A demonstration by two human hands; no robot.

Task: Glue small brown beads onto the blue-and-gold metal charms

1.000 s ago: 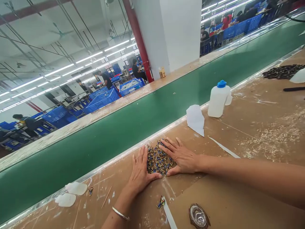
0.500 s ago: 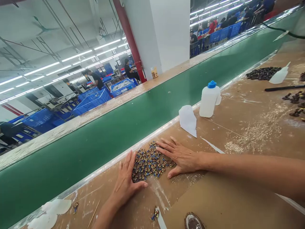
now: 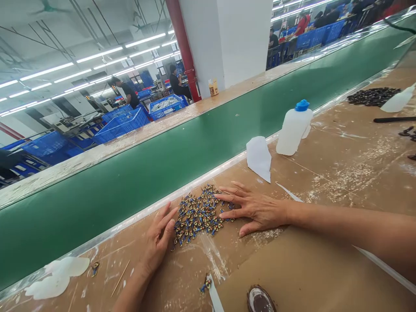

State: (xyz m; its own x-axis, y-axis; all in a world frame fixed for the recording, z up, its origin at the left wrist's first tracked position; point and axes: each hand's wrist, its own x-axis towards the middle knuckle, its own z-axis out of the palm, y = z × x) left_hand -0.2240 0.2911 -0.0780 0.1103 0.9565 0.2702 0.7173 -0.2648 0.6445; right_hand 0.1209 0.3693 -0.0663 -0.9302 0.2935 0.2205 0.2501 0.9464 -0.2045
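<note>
A heap of small blue, yellow and dark figure-like pieces (image 3: 196,219) is spread on the brown tabletop between my two hands. My left hand (image 3: 157,240) lies along the heap's left side, fingers loosely bent and thumb beside them, with nothing visibly held. On the right side, my right hand (image 3: 255,210) is open, palm down, its spread fingertips resting on the pieces at the edge. One similar loose piece (image 3: 206,284) lies nearer me, beside a white strip (image 3: 215,297). Another single piece (image 3: 95,268) sits off to the left.
A green conveyor belt (image 3: 156,171) runs behind the table. White paper (image 3: 259,158) and a blue-capped bottle (image 3: 292,130) stand beyond my right hand. Farther right are a dark heap (image 3: 373,96) and a squeeze bottle (image 3: 398,100). A thin stick (image 3: 120,278) lies left; people work beyond.
My left hand has drawn slightly away from the heap, its thumb now up by the fingers. My right fingers have spread and shifted a little. The camera view has tilted somewhat.
</note>
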